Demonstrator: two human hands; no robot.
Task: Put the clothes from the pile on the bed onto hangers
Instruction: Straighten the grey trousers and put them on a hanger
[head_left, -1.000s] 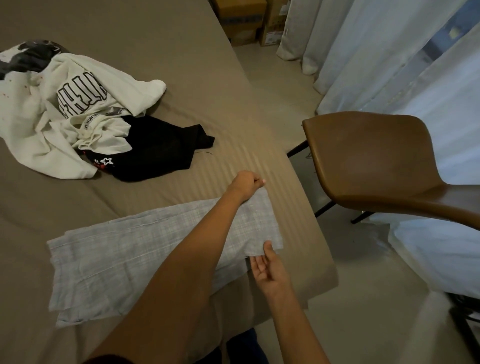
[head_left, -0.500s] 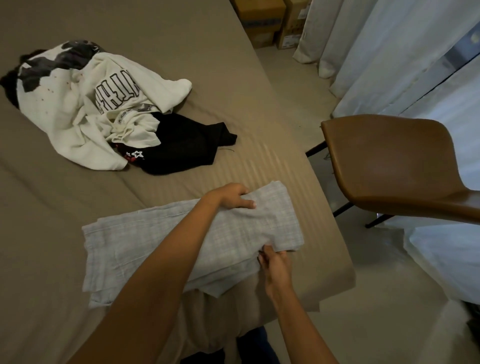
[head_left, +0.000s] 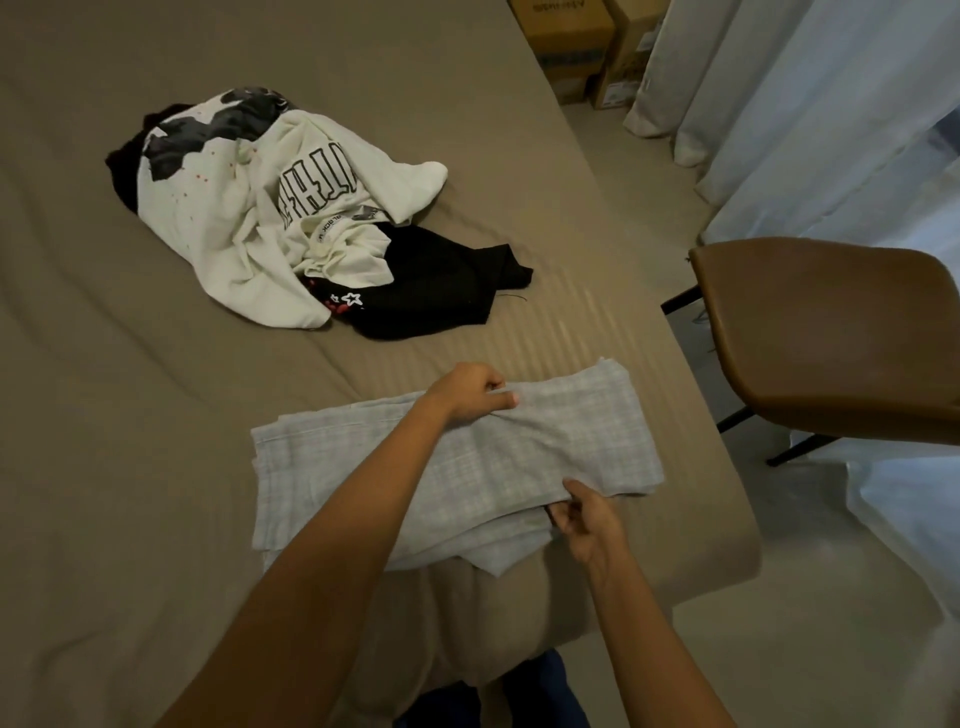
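Note:
A light grey checked garment (head_left: 545, 457) lies folded flat near the bed's corner. My left hand (head_left: 470, 392) grips a bunch of its cloth along the far edge. My right hand (head_left: 587, 519) pinches its near edge, thumb on top and fingers underneath. Farther up the bed lies the pile of clothes (head_left: 291, 208): white tops with black lettering over a black garment (head_left: 431, 291). No hanger is in view.
The bed (head_left: 130, 467) has a taupe sheet, and its corner is at the lower right. A brown chair (head_left: 831, 338) stands just off the right edge. Cardboard boxes (head_left: 571, 36) and pale curtains (head_left: 831, 130) line the far right wall.
My right hand went from lying open beside the grey garment to pinching its near edge. My left hand slid back from the far corner and bunched the cloth. The camera view shifted left.

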